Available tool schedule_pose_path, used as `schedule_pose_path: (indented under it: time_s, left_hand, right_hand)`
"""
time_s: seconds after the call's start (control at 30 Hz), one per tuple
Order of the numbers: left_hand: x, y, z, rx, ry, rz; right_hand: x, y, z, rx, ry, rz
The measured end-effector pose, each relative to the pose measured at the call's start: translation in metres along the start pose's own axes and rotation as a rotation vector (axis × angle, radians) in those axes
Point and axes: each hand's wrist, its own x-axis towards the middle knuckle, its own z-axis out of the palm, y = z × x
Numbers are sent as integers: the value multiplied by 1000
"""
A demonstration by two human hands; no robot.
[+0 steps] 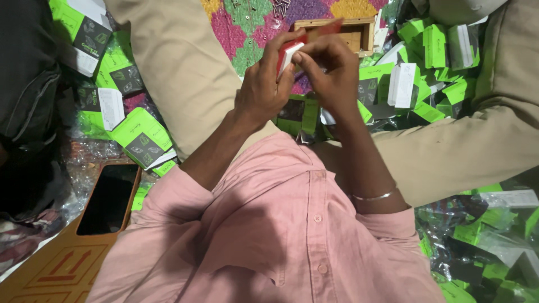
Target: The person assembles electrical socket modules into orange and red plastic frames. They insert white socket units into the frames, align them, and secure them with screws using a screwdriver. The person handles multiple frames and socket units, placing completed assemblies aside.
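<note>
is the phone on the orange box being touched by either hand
No, both the left hand and right hand are up on a small red and white box, well apart from the phone.

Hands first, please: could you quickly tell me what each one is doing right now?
Left hand: closed in a grip on a small red and white box.
Right hand: fingertips pinched on the same box's upper end.

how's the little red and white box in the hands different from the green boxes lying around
The red and white box is held up between the left hand and right hand; the green boxes lie scattered on the floor. It is red with a white side; they are bright green with dark panels. It is single; they are many. Both are small card packages.
</note>
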Motion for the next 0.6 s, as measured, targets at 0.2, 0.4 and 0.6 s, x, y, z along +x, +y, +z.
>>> schedule_pose_path:
  time_s: [0.2, 0.4, 0.6]
  left_hand:
    - [0, 7, -7, -47, -25, 100]
    - [7, 0, -4, -562, -61, -400]
    - [5, -17, -1, -644, -7, -418]
  right_hand:
    - [23, -23, -40, -418, -214, -299]
    - [31, -21, -46, -189, -368, 248]
    - [21, -24, -51, -391, -338, 293]
